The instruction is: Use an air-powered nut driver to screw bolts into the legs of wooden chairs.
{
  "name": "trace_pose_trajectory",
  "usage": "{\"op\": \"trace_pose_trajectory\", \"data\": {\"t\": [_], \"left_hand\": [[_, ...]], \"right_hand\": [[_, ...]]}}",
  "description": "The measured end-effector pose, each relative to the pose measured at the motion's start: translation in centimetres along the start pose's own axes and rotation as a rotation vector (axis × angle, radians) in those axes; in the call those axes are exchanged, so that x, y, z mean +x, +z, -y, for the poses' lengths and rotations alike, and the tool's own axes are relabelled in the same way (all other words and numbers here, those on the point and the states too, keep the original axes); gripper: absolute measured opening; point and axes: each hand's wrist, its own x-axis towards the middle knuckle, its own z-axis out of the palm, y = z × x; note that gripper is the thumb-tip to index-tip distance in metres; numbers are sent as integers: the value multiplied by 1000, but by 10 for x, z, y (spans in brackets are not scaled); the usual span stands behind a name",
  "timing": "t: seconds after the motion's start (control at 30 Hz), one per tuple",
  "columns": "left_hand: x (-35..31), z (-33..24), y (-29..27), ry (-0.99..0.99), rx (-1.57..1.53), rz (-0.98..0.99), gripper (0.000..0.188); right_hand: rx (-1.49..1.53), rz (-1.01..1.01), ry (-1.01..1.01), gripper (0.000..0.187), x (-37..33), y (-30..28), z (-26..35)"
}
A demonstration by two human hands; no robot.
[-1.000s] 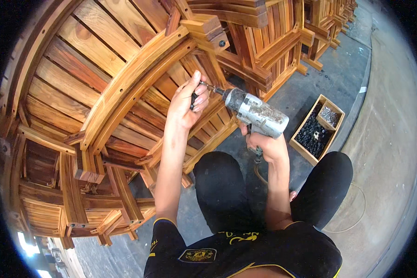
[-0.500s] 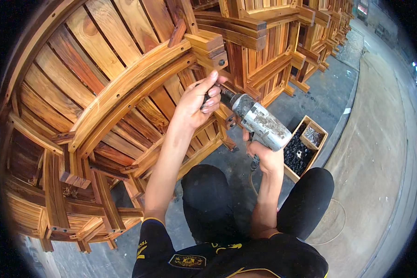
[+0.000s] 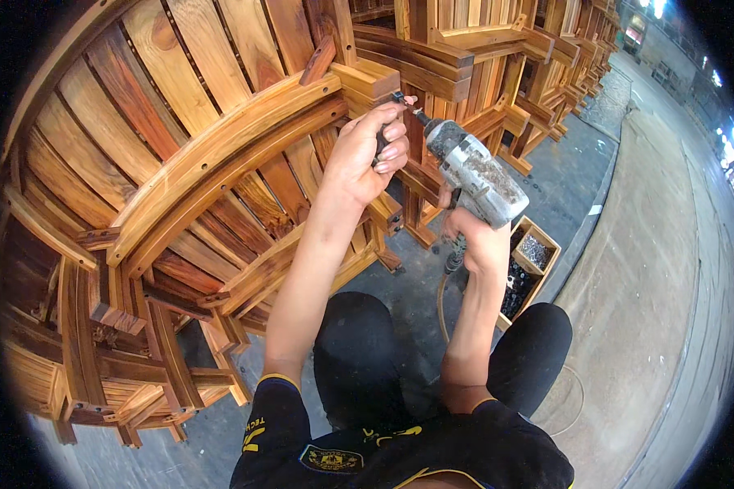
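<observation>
My right hand [image 3: 475, 236] is wrapped around the handle of a worn silver-grey impact driver [image 3: 477, 178], its tip pointing up and left. My left hand [image 3: 365, 155] is closed, with small dark fasteners [image 3: 380, 145] partly showing in the curled fingers. Between its thumb and forefinger is another small dark fastener [image 3: 399, 97], against the end of a wooden beam [image 3: 370, 85] on a slatted piece of furniture. The driver's bit ends close to those fingertips; whether it touches the fastener I cannot tell.
Curved slatted wooden furniture [image 3: 220, 171] fills the left side, and more stands in a row [image 3: 497, 57] behind. On the floor to the right sits a wooden box [image 3: 546, 265] holding dark and silvery small parts. A hose [image 3: 443, 306] hangs from the driver.
Both hands have moved up and slightly right. The driver's tip has drawn away from the beam's lower part, and the left fingertips are now at the beam's upper end with a fastener.
</observation>
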Motion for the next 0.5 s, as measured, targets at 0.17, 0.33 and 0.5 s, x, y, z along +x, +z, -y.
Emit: {"op": "trace_pose_trajectory", "data": {"t": [0.17, 0.33, 0.5], "left_hand": [[0, 1, -1, 13, -20, -17, 22], [3, 2, -4, 2, -25, -7, 22], [3, 2, -7, 7, -37, 8, 23]], "right_hand": [[-6, -5, -10, 33, 4, 2, 3], [-41, -10, 19, 40, 5, 1, 7], [-39, 3, 59, 36, 7, -2, 10]]}}
